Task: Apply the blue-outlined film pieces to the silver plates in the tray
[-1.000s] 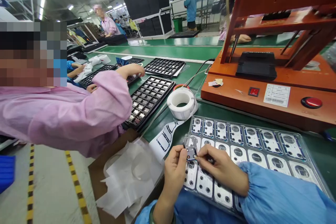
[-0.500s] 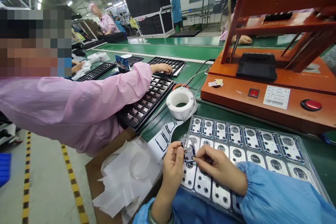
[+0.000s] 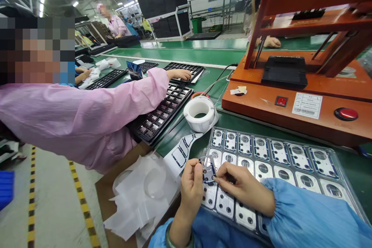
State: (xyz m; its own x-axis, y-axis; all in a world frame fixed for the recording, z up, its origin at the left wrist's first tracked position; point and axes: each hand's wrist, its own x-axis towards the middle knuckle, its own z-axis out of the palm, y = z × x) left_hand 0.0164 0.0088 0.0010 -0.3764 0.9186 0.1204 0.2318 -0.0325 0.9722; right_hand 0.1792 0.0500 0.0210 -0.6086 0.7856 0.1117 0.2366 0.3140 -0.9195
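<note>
Between my two hands is a small metal plate (image 3: 208,171) with a dark blue edging and small holes. My left hand (image 3: 192,186) pinches its left side between thumb and fingers. My right hand (image 3: 242,186) grips its lower right corner with the fingertips. Both hands are over the left part of a clear tray (image 3: 334,154) that holds rows of similar silver plates (image 3: 279,152). A white strip with dark blue frame-shaped stickers (image 3: 181,153) runs from a white roll (image 3: 200,114) to just behind my left hand.
An orange press (image 3: 261,108) stands behind the tray. At the left a person's pink sleeve (image 3: 116,97) reaches over black trays (image 3: 162,114). A cardboard box (image 3: 109,190) with crumpled white backing paper (image 3: 145,197) is left of my left hand.
The metal plate has tilted slightly in my fingers. Both hands keep nearly the same place and grip. A person in blue at the back has gone out of view.
</note>
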